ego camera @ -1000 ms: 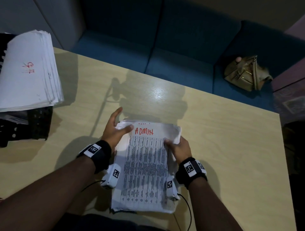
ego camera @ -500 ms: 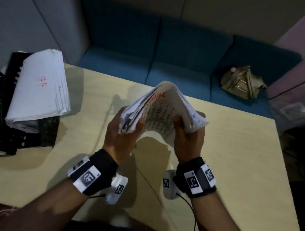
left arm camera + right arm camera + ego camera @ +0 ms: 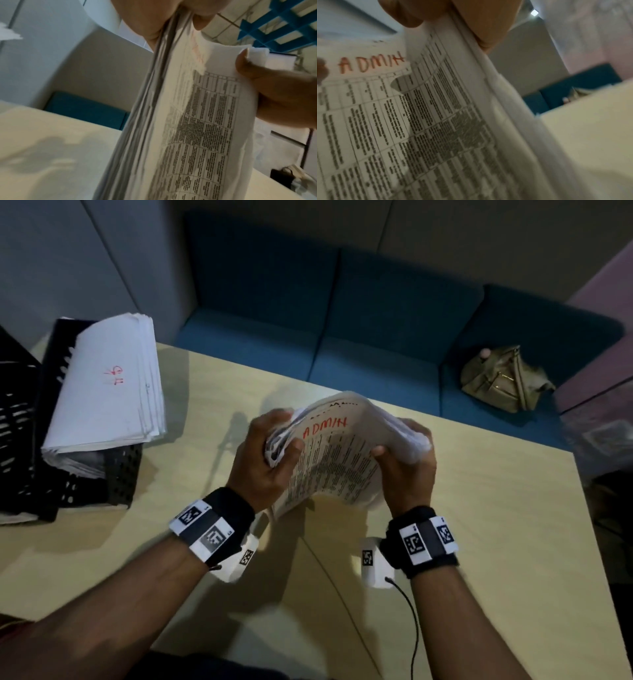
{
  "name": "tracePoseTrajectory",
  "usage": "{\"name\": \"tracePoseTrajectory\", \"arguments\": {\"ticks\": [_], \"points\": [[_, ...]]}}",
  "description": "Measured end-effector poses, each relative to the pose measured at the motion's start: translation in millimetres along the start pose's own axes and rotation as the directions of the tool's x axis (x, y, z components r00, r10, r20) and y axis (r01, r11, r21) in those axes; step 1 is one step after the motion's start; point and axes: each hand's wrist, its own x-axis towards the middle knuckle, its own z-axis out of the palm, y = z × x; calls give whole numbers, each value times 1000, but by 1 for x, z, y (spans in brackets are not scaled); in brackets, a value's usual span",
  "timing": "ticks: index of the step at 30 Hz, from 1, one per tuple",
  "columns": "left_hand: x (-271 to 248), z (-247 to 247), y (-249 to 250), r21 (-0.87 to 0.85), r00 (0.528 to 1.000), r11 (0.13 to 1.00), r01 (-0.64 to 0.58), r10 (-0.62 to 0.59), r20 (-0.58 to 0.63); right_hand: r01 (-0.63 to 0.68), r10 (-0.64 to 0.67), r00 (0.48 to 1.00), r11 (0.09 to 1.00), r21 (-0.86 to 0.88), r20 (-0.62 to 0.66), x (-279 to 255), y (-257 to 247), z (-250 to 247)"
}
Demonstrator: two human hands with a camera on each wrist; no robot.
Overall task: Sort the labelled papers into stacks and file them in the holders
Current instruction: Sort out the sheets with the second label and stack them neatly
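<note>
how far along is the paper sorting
Done: one white paper stack with red marking lies on the black perforated holder. In hand: left hand and right hand grip the bowed ADMIN-labelled stack above the pale wooden table. Left: filing it.

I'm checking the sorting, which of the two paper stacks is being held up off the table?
The stack marked ADMIN, gripped by the left hand and right hand. The other stack rests on the black holder.

ADMIN stack [image 3: 329,453] underside hidden | black holder [image 3: 20,440] cut off left
</note>
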Motion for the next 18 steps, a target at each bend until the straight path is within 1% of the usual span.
{"name": "tracePoseTrajectory", "arguments": {"ticks": [1,2,3,4,5,6,7,9,11,13,14,15,16,18], "points": [[-1,1,0,-60,995,994,95,-97,-27,-90,90,996,996,-26,0,1,5,2],[-2,3,-1,-107,978,974,202,-206,-27,-176,176,984,984,-25,2,0,12,4],[-3,6,0,-139,949,940,312,-315,-3,-235,235,972,972,-6,18,-2,17,9],[-5,11,-1,-177,917,902,395,-399,16,-272,271,962,962,11,40,-5,20,14],[-8,15,-1,-205,893,872,443,-450,15,-286,285,957,958,11,56,-7,21,18],[-10,17,2,-201,883,865,460,-469,6,-280,279,959,960,7,48,-8,20,22],[-12,18,3,-185,884,869,458,-468,-9,-265,265,964,964,5,22,-8,19,24],[-19,17,2,-183,879,863,471,-477,12,-238,238,971,971,7,-36,-10,20,27],[-27,15,-2,-193,869,852,487,-494,15,-276,276,960,961,8,-47,-17,24,30],[-33,10,-6,-242,836,807,539,-547,38,-334,332,943,941,-55,-33,-23,29,33],[-33,7,-4,-260,832,796,546,-551,62,-345,344,938,936,-73,-26,-22,30,34],[-33,3,-2,-254,832,796,549,-549,77,-337,336,942,940,-56,-15,-20,28,36],[-33,-4,0,-235,844,813,532,-531,73,-321,321,947,947,-32,16,-15,23,37],[-32,-26,6,-218,847,822,527,-530,49,-292,294,948,956,-32,125,-3,4,42]]}}
